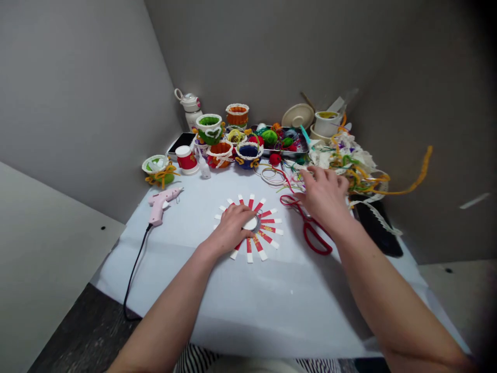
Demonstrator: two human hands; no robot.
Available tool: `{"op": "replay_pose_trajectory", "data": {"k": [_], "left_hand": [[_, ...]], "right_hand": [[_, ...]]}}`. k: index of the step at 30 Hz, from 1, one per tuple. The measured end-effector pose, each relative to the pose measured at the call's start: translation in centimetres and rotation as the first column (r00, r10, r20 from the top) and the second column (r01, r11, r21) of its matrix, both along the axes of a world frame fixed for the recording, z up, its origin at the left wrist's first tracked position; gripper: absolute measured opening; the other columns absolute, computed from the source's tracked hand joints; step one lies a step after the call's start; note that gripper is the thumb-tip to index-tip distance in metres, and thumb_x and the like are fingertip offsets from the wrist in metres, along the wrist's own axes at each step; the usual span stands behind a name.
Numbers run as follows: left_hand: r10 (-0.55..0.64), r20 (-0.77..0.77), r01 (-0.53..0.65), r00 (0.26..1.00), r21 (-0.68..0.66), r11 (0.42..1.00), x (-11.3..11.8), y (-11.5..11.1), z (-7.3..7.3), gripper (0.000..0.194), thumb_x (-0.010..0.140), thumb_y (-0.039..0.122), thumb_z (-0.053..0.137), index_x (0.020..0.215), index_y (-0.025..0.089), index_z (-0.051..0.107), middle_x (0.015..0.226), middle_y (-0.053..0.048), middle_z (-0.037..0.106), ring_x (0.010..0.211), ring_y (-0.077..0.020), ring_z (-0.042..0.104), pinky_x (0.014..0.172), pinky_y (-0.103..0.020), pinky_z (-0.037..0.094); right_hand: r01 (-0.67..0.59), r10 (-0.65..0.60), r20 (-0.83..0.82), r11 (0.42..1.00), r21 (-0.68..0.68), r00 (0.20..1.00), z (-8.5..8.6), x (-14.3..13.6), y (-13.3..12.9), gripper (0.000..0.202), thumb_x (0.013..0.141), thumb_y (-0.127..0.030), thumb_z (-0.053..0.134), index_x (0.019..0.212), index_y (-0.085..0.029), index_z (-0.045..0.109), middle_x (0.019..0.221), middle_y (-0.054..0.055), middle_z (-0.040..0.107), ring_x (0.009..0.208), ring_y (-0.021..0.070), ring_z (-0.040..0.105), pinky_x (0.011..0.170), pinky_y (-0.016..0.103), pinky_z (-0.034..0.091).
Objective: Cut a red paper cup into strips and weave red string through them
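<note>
A paper cup cut into red and white strips (266, 238) lies splayed flat like a sun on the white table. My left hand (233, 228) rests on its left side, fingers curved around the white round centre. Over the red-handled scissors (317, 247) hovers or rests my right hand (325, 194), its fingers spread near red yarn (285, 177) and a coil of pale cord (272, 175). Whether it touches the yarn or the scissors is not clear.
A pink glue gun (158, 206) with a black cable lies at the left. Decorated cups, a red cup (187, 160) and a small glue bottle (204, 170) stand at the back. A yarn tray (298, 152) and tangled trimmings (359, 160) sit back right, a dark phone-like slab (382, 233) nearer.
</note>
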State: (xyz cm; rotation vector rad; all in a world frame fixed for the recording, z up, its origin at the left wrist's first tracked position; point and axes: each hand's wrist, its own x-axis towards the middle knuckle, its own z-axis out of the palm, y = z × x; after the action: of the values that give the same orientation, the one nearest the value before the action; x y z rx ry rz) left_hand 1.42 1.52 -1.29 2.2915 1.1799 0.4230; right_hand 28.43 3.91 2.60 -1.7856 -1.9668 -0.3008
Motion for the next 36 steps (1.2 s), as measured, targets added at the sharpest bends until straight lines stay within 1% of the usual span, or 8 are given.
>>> {"op": "replay_pose_trajectory", "data": {"k": [2, 4, 7, 10, 15, 20, 29, 36], "left_hand": [[-0.014, 0.013, 0.013, 1.0, 0.011, 1.0, 0.0, 0.0, 0.0, 0.044, 0.083, 0.018, 0.078, 0.124, 0.022, 0.065, 0.131, -0.01, 0.059, 0.124, -0.033, 0.049, 0.108, -0.05, 0.042], [-0.033, 0.04, 0.032, 0.999, 0.037, 0.999, -0.1, 0.1, -0.1, 0.043, 0.082, 0.016, 0.078, 0.123, 0.022, 0.065, 0.131, -0.01, 0.059, 0.125, -0.0319, 0.05, 0.109, -0.049, 0.042], [-0.068, 0.066, 0.065, 0.995, 0.047, 0.997, -0.4, 0.3, -0.3, 0.045, 0.082, 0.012, 0.074, 0.124, 0.024, 0.064, 0.13, -0.009, 0.059, 0.126, -0.0306, 0.05, 0.111, -0.049, 0.041], [-0.098, 0.064, 0.097, 0.993, 0.017, 0.995, -0.7, 0.5, -0.3, 0.048, 0.081, 0.007, 0.069, 0.126, 0.025, 0.063, 0.132, -0.008, 0.058, 0.126, -0.0301, 0.05, 0.111, -0.048, 0.041], [-0.141, 0.064, 0.142, 0.988, -0.023, 0.99, -1.1, 0.6, 0.2, 0.05, 0.08, 0.004, 0.063, 0.125, 0.026, 0.064, 0.133, -0.008, 0.059, 0.126, -0.0291, 0.05, 0.111, -0.049, 0.042], [-0.195, 0.087, 0.2, 0.977, -0.053, 0.978, -1.7, 0.6, 0.7, 0.048, 0.082, 0.004, 0.061, 0.124, 0.028, 0.066, 0.134, -0.007, 0.061, 0.128, -0.0282, 0.052, 0.111, -0.048, 0.043], [-0.249, 0.11, 0.258, 0.962, -0.08, 0.963, -2.1, 0.6, 0.8, 0.056, 0.079, 0.002, 0.063, 0.129, 0.028, 0.066, 0.136, -0.007, 0.062, 0.13, -0.0268, 0.053, 0.113, -0.046, 0.043], [-0.261, 0.112, 0.27, 0.959, -0.079, 0.96, -2.0, 0.7, 0.8, 0.052, 0.079, 0.005, 0.065, 0.125, 0.028, 0.069, 0.135, -0.007, 0.064, 0.129, -0.027, 0.055, 0.113, -0.045, 0.043]], "right_hand": [[-0.223, 0.223, -0.007, 0.974, -0.027, 0.975, -1.2, -2.1, -1.3, 0.043, 0.087, -0.015, 0.068, 0.13, -0.021, 0.064, 0.145, 0.019, 0.056, 0.128, 0.0403, 0.047, 0.103, 0.062, 0.034], [-0.51, 0.504, -0.079, 0.853, -0.114, 0.86, -2.5, -4.1, -2.4, 0.039, 0.09, -0.012, 0.063, 0.126, -0.026, 0.067, 0.14, 0.012, 0.06, 0.127, 0.0331, 0.049, 0.104, 0.053, 0.039], [-0.629, 0.606, -0.175, 0.762, -0.154, 0.776, -4.0, -5.6, -3.1, 0.022, 0.093, -0.015, 0.06, 0.11, -0.024, 0.072, 0.127, 0.01, 0.067, 0.12, 0.0289, 0.051, 0.099, 0.046, 0.043], [-0.625, 0.591, -0.213, 0.762, -0.171, 0.779, -4.6, -5.2, -3.2, 0.012, 0.097, -0.024, 0.061, 0.09, -0.021, 0.071, 0.11, 0.01, 0.072, 0.107, 0.0269, 0.055, 0.092, 0.043, 0.042], [-0.589, 0.532, -0.261, 0.767, -0.255, 0.805, -4.3, -3.8, -4.3, 0.017, 0.099, -0.02, 0.056, 0.087, -0.022, 0.067, 0.085, 0.003, 0.07, 0.085, 0.0209, 0.057, 0.09, 0.042, 0.037], [-0.605, 0.543, -0.281, 0.763, -0.229, 0.791, -3.9, -3.2, -7.3, 0.017, 0.1, -0.021, 0.054, 0.093, -0.023, 0.069, 0.089, 0.005, 0.07, 0.085, 0.0213, 0.06, 0.08, 0.037, 0.039], [-0.51, 0.478, -0.26, 0.857, -0.071, 0.839, -6.1, -6.2, -16.1, 0.022, 0.101, -0.014, 0.049, 0.096, -0.02, 0.069, 0.086, 0.008, 0.068, 0.077, 0.0206, 0.057, 0.067, 0.036, 0.044], [-0.382, 0.346, -0.309, 0.922, -0.063, 0.886, -6.8, -6.5, -17.4, 0.017, 0.099, -0.014, 0.052, 0.091, -0.022, 0.065, 0.084, 0.008, 0.065, 0.078, 0.0227, 0.055, 0.068, 0.038, 0.047]]}}
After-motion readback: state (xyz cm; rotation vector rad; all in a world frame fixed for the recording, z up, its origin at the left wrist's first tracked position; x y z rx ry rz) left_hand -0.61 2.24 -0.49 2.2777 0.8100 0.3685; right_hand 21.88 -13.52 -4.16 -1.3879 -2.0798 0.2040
